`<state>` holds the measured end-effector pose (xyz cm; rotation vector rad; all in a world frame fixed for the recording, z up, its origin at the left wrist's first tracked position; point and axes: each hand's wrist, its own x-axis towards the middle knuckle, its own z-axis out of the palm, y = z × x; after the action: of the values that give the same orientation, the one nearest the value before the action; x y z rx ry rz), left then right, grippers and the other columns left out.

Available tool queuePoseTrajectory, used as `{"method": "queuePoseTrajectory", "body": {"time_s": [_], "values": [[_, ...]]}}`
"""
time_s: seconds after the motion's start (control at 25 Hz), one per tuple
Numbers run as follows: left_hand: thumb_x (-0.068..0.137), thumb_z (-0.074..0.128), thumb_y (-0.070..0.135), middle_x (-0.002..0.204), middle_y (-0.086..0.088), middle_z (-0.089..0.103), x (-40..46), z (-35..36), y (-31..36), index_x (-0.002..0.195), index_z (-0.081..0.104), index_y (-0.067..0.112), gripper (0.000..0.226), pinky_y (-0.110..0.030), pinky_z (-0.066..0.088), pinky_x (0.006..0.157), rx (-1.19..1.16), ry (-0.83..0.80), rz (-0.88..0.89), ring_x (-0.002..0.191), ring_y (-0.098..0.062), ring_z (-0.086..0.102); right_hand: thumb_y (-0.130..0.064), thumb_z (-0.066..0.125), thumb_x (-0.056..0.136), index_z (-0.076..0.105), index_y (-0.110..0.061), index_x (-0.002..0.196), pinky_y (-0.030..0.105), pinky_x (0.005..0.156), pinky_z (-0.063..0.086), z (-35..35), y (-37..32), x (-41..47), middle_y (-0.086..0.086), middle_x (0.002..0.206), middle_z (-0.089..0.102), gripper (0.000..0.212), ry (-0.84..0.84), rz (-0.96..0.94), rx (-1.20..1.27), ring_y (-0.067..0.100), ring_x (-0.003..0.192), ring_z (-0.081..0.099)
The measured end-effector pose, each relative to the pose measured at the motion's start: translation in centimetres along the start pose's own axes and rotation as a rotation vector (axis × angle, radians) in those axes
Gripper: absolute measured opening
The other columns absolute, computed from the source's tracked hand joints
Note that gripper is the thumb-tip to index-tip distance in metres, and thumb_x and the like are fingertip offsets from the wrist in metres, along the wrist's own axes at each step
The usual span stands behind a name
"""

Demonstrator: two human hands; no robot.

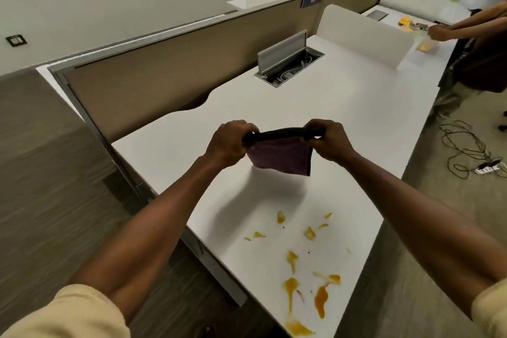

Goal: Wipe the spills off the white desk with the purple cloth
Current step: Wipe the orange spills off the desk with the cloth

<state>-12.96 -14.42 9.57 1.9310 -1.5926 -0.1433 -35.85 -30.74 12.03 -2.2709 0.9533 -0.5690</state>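
Both hands hold the purple cloth point(282, 155) in the air above the white counter point(315, 107). The left grip point(231, 143) and right grip point(327, 140) each close on a top corner, stretching its upper edge taut. The orange spills point(307, 269) lie on the counter nearer the person than the cloth, untouched.

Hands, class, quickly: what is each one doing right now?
Left hand: grips one top corner of the purple fabric cloth.
Right hand: grips the other.
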Motion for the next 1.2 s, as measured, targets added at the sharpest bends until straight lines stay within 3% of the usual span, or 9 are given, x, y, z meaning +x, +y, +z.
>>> {"method": "queuePoseTrajectory", "body": {"time_s": [0.12,0.28,0.4,0.52,0.6,0.72,0.8,0.96,1.2], "values": [[0.083,0.069,0.000,0.095,0.000,0.073,1.1,2.8,3.2,0.102,0.075,0.020,0.028,-0.033,0.044,0.073,0.109,0.096,-0.031,0.092,-0.028,0.060,-0.003,0.073,0.084,0.071,-0.015,0.093,0.041,0.078,0.057,-2.1,2.8,-0.2,0.002,0.094,0.075,0.015,0.062,-0.084,0.017,0.025,0.091,0.071],[0.081,0.058,0.008,0.090,-0.001,0.068,1.9,6.3,7.7,0.098,0.062,0.018,0.021,-0.037,0.048,0.064,0.101,0.068,-0.208,0.080,-0.031,0.061,-0.003,0.066,0.090,0.062,-0.012,0.095,0.043,0.073,0.053,-5.1,6.9,-1.2,0.005,0.090,0.072,0.011,-0.034,-0.132,-0.011,0.029,0.082,0.065],[0.085,0.050,0.010,0.083,-0.003,0.065,2.5,8.8,10.4,0.104,0.052,0.017,0.021,-0.038,0.053,0.060,-0.240,0.098,-0.420,0.071,-0.027,0.063,-0.014,0.065,0.096,0.058,-0.014,0.097,0.039,0.065,0.048,-6.7,9.5,-1.4,0.007,0.083,0.066,0.007,-0.088,-0.081,0.000,0.029,0.072,0.059],[0.095,0.058,0.006,0.091,0.002,0.064,3.7,10.7,12.3,0.108,0.052,0.018,0.019,-0.020,0.051,0.057,-0.507,0.105,-0.567,0.070,-0.012,0.064,-0.022,0.063,0.098,0.055,-0.020,0.096,0.046,0.067,0.058,-7.6,11.7,-1.2,0.007,0.084,0.067,0.009,-0.096,-0.026,0.094,0.030,0.075,0.064],[0.093,0.064,0.004,0.099,-0.002,0.067,4.2,11.5,13.0,0.103,0.053,0.021,0.022,-0.019,0.051,0.059,-0.577,0.126,-0.583,0.072,-0.011,0.067,-0.018,0.063,0.097,0.054,-0.016,0.095,0.035,0.062,0.048,-8.3,12.6,-1.1,0.003,0.077,0.063,0.010,-0.059,-0.042,0.088,0.012,0.066,0.058],[0.091,0.065,0.003,0.101,-0.003,0.068,3.6,12.7,13.4,0.101,0.056,0.021,0.022,-0.030,0.050,0.063,-0.454,0.203,-0.482,0.075,-0.023,0.066,-0.009,0.063,0.096,0.050,-0.017,0.092,0.023,0.061,0.040,-9.6,12.9,-2.0,-0.006,0.079,0.063,0.016,-0.033,-0.150,0.132,-0.001,0.064,0.052],[0.089,0.066,0.003,0.098,-0.001,0.070,2.0,14.1,13.1,0.100,0.057,0.016,0.020,-0.031,0.051,0.069,-0.358,0.195,-0.408,0.076,-0.022,0.066,-0.007,0.066,0.094,0.052,-0.014,0.095,0.021,0.065,0.044,-9.7,14.0,-3.4,-0.005,0.094,0.071,0.016,-0.106,-0.248,0.129,0.006,0.074,0.060],[0.077,0.069,0.010,0.081,0.012,0.069,-2.7,17.5,10.6,0.085,0.057,0.033,0.027,-0.046,0.057,0.078,-0.165,-0.114,-0.383,0.082,-0.017,0.068,-0.012,0.070,0.093,0.056,-0.008,0.101,0.037,0.065,0.046,-6.3,19.0,-7.5,0.006,0.087,0.066,0.017,-0.451,-0.287,-0.065,0.026,0.074,0.059],[0.077,0.066,0.026,0.091,0.008,0.074,-4.2,19.6,10.5,0.094,0.072,0.033,0.019,-0.035,0.055,0.074,-0.063,-0.012,-0.575,0.084,-0.019,0.069,-0.023,0.058,0.103,0.052,-0.016,0.104,0.017,0.058,0.039,-3.2,20.2,-9.7,-0.002,0.077,0.060,0.009,-0.466,-0.115,-0.039,0.008,0.065,0.055]]}}
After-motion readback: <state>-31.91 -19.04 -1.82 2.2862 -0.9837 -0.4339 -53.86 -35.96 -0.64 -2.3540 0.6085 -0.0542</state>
